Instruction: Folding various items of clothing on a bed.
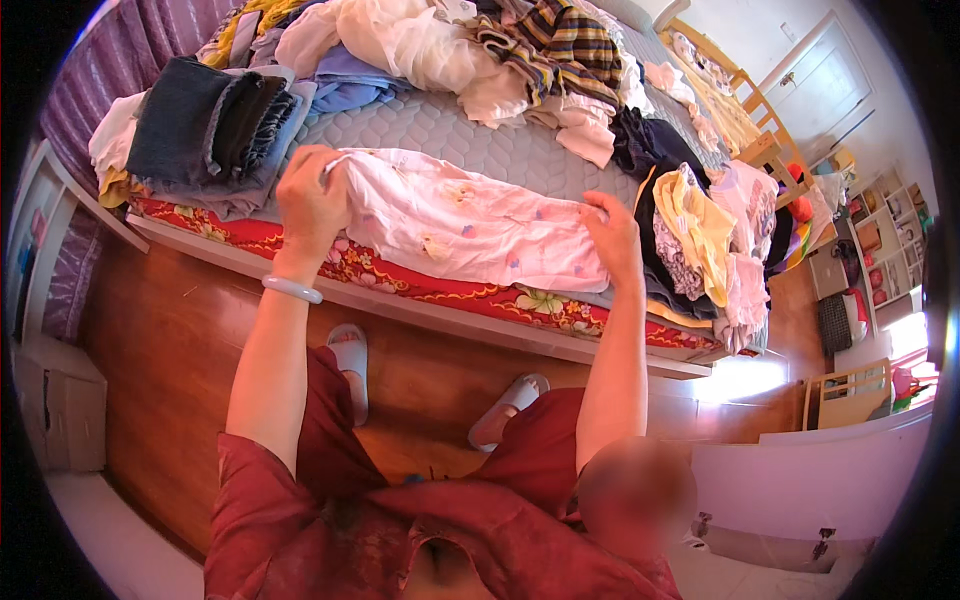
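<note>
A pink printed cloth garment (465, 217) lies stretched lengthwise along the near edge of the bed, over the grey quilted mattress cover (450, 135). My left hand (311, 199), with a pale bangle at the wrist, pinches its left end. At the right end, my right hand (611, 232) has thumb and fingers on the upper corner of the cloth. Left of my left hand stands a stack of folded dark jeans (180, 124). To the right of my right hand lies a pile of clothes with a yellow garment (694, 225) on top.
Loose clothes, among them a white tulle garment (405, 45) and a plaid shirt (577, 49), are heaped at the far side of the bed. A red floral layer (367, 270) shows along the bed's near edge. A cardboard box (67, 412) stands at lower left.
</note>
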Action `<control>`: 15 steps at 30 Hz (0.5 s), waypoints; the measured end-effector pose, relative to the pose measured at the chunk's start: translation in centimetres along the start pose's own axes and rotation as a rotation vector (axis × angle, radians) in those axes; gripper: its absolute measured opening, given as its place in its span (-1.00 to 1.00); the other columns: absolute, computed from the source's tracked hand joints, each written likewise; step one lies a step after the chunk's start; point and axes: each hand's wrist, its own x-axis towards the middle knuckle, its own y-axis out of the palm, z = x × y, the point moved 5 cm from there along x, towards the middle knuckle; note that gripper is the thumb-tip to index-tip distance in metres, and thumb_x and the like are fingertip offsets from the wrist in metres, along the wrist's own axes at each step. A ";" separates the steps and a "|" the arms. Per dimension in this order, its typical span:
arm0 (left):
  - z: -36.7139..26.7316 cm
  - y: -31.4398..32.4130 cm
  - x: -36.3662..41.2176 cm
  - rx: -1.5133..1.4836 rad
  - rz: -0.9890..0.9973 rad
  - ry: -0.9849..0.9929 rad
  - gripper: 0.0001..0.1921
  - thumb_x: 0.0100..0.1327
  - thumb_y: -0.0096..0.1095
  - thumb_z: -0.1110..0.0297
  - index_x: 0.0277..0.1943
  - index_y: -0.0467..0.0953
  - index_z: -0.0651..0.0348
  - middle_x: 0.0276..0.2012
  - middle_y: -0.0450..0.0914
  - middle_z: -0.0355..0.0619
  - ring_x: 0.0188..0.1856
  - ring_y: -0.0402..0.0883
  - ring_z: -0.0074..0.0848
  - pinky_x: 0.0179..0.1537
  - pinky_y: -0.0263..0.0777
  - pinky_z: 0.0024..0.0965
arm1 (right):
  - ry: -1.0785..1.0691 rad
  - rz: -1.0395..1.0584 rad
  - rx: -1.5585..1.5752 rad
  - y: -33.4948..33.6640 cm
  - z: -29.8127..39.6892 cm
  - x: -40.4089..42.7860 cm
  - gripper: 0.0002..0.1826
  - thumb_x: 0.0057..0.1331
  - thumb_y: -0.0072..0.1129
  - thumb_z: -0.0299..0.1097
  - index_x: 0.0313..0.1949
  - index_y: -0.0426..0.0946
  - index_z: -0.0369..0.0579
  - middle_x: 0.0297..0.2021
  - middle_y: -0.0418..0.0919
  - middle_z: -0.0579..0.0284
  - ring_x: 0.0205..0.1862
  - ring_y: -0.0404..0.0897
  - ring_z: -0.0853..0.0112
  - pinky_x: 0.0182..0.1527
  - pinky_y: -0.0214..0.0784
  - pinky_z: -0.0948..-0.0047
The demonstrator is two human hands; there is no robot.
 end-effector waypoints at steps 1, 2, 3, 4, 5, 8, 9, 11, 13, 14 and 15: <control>0.0 -0.5 0.0 -0.010 -0.023 -0.012 -0.93 0.01 0.16 0.59 -0.38 0.52 0.31 -0.39 0.53 -0.03 -0.32 0.54 -0.23 -0.27 0.40 -0.35 | 0.004 0.000 0.002 -0.4 0.2 -0.2 -0.72 0.10 0.11 -0.36 -0.18 0.50 -0.19 -0.28 0.55 -0.05 -0.20 0.52 0.15 -0.09 0.31 0.28; 0.1 -0.9 0.0 0.011 -0.036 0.001 -0.92 0.01 0.18 0.59 -0.37 0.52 0.31 -0.38 0.54 -0.04 -0.32 0.54 -0.24 -0.27 0.40 -0.36 | 0.037 0.053 -0.023 -0.5 0.2 -0.5 -0.72 0.10 0.12 -0.37 -0.19 0.50 -0.21 -0.27 0.55 -0.05 -0.19 0.52 0.15 -0.10 0.32 0.29; 0.1 -1.1 0.0 0.014 -0.034 0.003 -0.92 0.01 0.18 0.59 -0.37 0.52 0.31 -0.38 0.54 -0.04 -0.32 0.54 -0.24 -0.27 0.40 -0.36 | 0.068 0.105 -0.046 -0.5 0.3 -0.6 -0.72 0.09 0.12 -0.37 -0.20 0.50 -0.22 -0.26 0.55 -0.05 -0.18 0.53 0.14 -0.10 0.32 0.30; 0.1 -1.3 0.0 0.008 -0.045 0.001 -0.92 0.01 0.18 0.59 -0.37 0.52 0.31 -0.38 0.54 -0.04 -0.33 0.54 -0.25 -0.27 0.40 -0.36 | 0.067 0.106 -0.041 -0.7 0.4 -0.6 -0.72 0.09 0.12 -0.37 -0.20 0.50 -0.22 -0.26 0.55 -0.05 -0.18 0.53 0.14 -0.10 0.32 0.30; 0.2 -1.6 0.0 0.003 -0.056 -0.002 -0.91 0.01 0.18 0.58 -0.36 0.52 0.31 -0.38 0.54 -0.04 -0.34 0.54 -0.25 -0.27 0.40 -0.36 | 0.121 0.135 -0.040 -0.7 0.0 -0.6 -0.73 0.09 0.12 -0.38 -0.21 0.49 -0.23 -0.30 0.56 0.00 -0.23 0.54 0.20 -0.14 0.32 0.34; 0.6 -2.4 0.1 -0.003 -0.070 -0.024 -0.92 0.03 0.21 0.56 -0.37 0.52 0.31 -0.39 0.54 -0.06 -0.36 0.55 -0.32 -0.29 0.40 -0.40 | 0.198 0.144 0.118 -1.3 -0.8 -0.8 -0.76 0.09 0.12 -0.42 -0.24 0.50 -0.24 -0.37 0.56 0.12 -0.32 0.52 0.34 -0.22 0.32 0.44; 0.7 -2.7 0.1 0.003 -0.071 -0.023 -0.92 0.03 0.21 0.56 -0.37 0.52 0.31 -0.39 0.54 -0.06 -0.36 0.55 -0.32 -0.29 0.40 -0.40 | 0.226 0.123 0.267 -1.6 -0.9 -0.9 -0.78 0.09 0.11 -0.44 -0.25 0.50 -0.25 -0.41 0.55 0.19 -0.36 0.51 0.43 -0.27 0.31 0.50; 1.8 -3.3 0.1 -0.086 -0.087 -0.155 -0.92 0.05 0.24 0.53 -0.37 0.52 0.32 -0.42 0.53 -0.13 -0.42 0.52 -0.49 -0.36 0.37 -0.50 | 0.244 0.106 0.411 -2.2 -0.8 -1.1 -0.83 0.12 0.14 -0.46 -0.27 0.49 -0.23 -0.42 0.51 0.30 -0.37 0.44 0.58 -0.28 0.27 0.60; 2.3 -3.9 0.1 -0.107 -0.082 -0.190 -0.92 0.06 0.25 0.51 -0.38 0.52 0.31 -0.42 0.52 -0.18 -0.44 0.47 -0.58 -0.39 0.34 -0.55 | 0.343 0.068 0.859 -2.5 -0.7 -1.3 -0.84 0.15 0.17 -0.45 -0.27 0.47 -0.18 -0.39 0.51 0.32 -0.34 0.44 0.60 -0.22 0.25 0.64; 2.6 -4.2 0.1 -0.134 -0.074 -0.225 -0.92 0.08 0.26 0.50 -0.38 0.52 0.30 -0.43 0.52 -0.22 -0.46 0.42 -0.67 -0.42 0.31 -0.60 | 0.327 0.085 0.928 -2.5 -0.8 -1.3 -0.81 0.16 0.19 -0.43 -0.24 0.44 -0.15 -0.37 0.50 0.33 -0.30 0.44 0.61 -0.17 0.25 0.64; 2.6 -4.4 0.1 -0.132 -0.078 -0.225 -0.92 0.08 0.26 0.50 -0.38 0.52 0.30 -0.43 0.52 -0.22 -0.46 0.42 -0.67 -0.42 0.31 -0.60 | 0.324 0.088 0.929 -2.4 -0.7 -1.4 -0.81 0.16 0.19 -0.43 -0.24 0.44 -0.15 -0.37 0.50 0.33 -0.30 0.44 0.61 -0.17 0.25 0.64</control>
